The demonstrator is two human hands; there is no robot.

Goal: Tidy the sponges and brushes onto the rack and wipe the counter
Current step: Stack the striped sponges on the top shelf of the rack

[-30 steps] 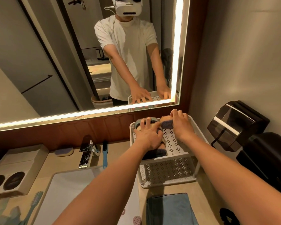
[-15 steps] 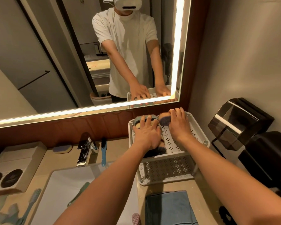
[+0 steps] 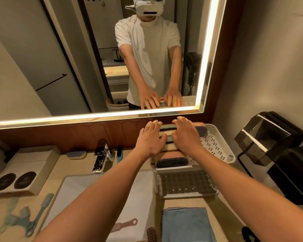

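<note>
Mirror: a large wall mirror with a lit frame [image 3: 59,49] hangs over the worktop and reflects a person in a white T-shirt with both arms stretched forward.
Worktop: a beige stone worktop [image 3: 191,203] runs below the mirror and carries everything else.
Sink: a white rectangular basin [image 3: 94,189] is set in the worktop left of the rack, with a chrome tap [image 3: 100,156] behind it.
Rack: a white perforated plastic two-tier rack [image 3: 217,145] stands at the back right of the worktop, against the wall under the mirror.
Cloth: a folded blue cloth [image 3: 185,224] lies on the worktop just in front of the rack.
Box: a beige box with two dark round pads [image 3: 24,165] sits at the far left.
Left hand: the left hand [image 3: 150,140] lies flat, fingers straight and spread, on the left end of the row of sponges; it grips nothing.
Right hand: the right hand [image 3: 185,137] lies on the right end of the same row, fingers only slightly bent over the top, clasping nothing.
Sponges: a row of striped yellow, dark and pink sponges [image 3: 167,135] is packed side by side on the rack's top tier, between the two hands.
Rack brush: a dark-bristled scrubbing brush [image 3: 171,162] lies at the front edge of the top tier.
Loose sponge: a purple-and-yellow sponge [image 3: 76,154] rests on the worktop left of the tap.
Blue brush: a small blue-handled brush [image 3: 119,153] lies just right of the tap.
Teal brushes: several pale teal long-handled brushes [image 3: 40,212] lie on the worktop left of the basin.
Pink brush: a pink-handled brush [image 3: 124,226] lies in the basin near its front.
</note>
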